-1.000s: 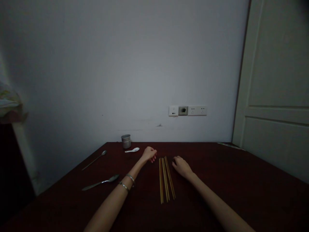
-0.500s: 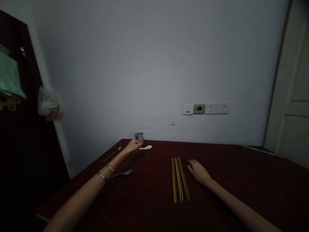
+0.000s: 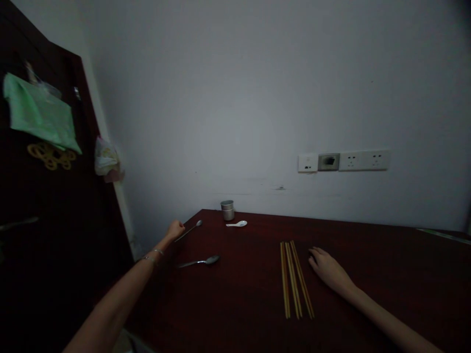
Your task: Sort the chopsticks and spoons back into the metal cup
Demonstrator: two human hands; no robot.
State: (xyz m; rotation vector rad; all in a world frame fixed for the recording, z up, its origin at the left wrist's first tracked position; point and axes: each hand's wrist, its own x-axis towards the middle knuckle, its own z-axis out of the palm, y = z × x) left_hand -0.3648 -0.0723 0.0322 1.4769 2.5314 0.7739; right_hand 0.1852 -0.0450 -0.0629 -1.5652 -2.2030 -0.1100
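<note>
My left hand (image 3: 175, 229) is stretched to the table's far left edge, with fingers curled in and nothing visible in them. Right beside it lies a thin long-handled spoon (image 3: 189, 230), whose handle end shows just below the fingers; I cannot tell whether they touch. Nearer me is a larger metal spoon (image 3: 206, 261). A white soup spoon (image 3: 239, 224) lies in front of a metal cup (image 3: 227, 211). My right hand (image 3: 328, 264) rests open on the table, to the right of several chopsticks (image 3: 293, 279) laid lengthwise in a loose row.
The dark red table (image 3: 243, 304) meets a pale wall with sockets (image 3: 346, 162). A flat strip (image 3: 443, 235) lies at the back right edge. Leftward stands a dark door (image 3: 55, 220) with a green cloth (image 3: 40, 110); a plastic bag (image 3: 106, 157) hangs next to it.
My left hand has swung left from near the chopsticks, past the soup spoon, to the thin spoon. My view has turned left. The right hand stays resting beside the chopsticks.
</note>
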